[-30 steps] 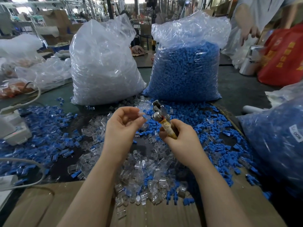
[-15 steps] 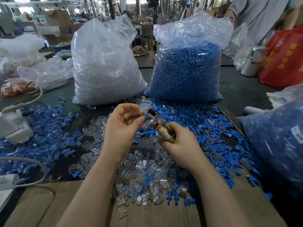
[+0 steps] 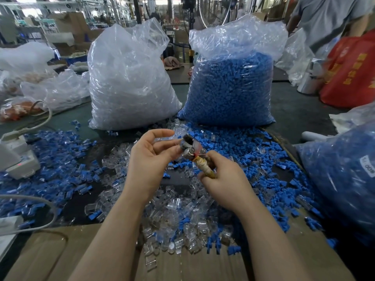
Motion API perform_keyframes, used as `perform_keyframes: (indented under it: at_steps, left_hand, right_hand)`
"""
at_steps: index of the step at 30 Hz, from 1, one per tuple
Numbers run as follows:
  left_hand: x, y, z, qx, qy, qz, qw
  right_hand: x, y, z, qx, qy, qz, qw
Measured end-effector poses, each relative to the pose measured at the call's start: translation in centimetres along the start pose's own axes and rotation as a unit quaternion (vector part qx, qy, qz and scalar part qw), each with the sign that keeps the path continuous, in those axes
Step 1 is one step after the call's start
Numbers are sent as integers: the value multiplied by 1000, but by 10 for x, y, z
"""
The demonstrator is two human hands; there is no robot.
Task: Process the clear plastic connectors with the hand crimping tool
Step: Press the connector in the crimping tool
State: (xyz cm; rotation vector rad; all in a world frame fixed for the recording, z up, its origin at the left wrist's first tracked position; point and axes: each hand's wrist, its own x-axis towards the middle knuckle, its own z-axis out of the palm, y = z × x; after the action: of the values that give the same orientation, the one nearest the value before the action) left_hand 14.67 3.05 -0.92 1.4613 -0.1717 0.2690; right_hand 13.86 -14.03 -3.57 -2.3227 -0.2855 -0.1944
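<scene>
My right hand [image 3: 225,179] grips the taped handle of a small metal crimping tool [image 3: 191,146], whose head points up and to the left. My left hand [image 3: 150,159] is raised beside that head, thumb and fingertips touching it. Whether a clear connector sits between those fingers I cannot tell. A loose heap of clear plastic connectors [image 3: 178,218] mixed with blue caps [image 3: 239,147] lies on the table below both hands.
A large bag of clear parts [image 3: 127,82] and a bag of blue parts [image 3: 231,86] stand behind. Another blue-filled bag [image 3: 341,175] is at right. A white device [image 3: 18,159] with cables sits left. Cardboard [image 3: 50,254] covers the near edge. A person stands far right.
The tool head has tipped left toward my left hand, and my left fingers have closed in on it. Both hands sit slightly lower and closer together.
</scene>
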Motion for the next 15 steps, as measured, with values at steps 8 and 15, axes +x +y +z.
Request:
perform_keyframes:
  at_steps: [8,15]
  left_hand:
    - [0,0,2,-13,2,-7,1000]
    - [1,-3,0,7,1,-13,1000]
  right_hand:
    - [-1,2,2,-27,25,-2,999]
    - [-1,2,3,-42,22,-8,999]
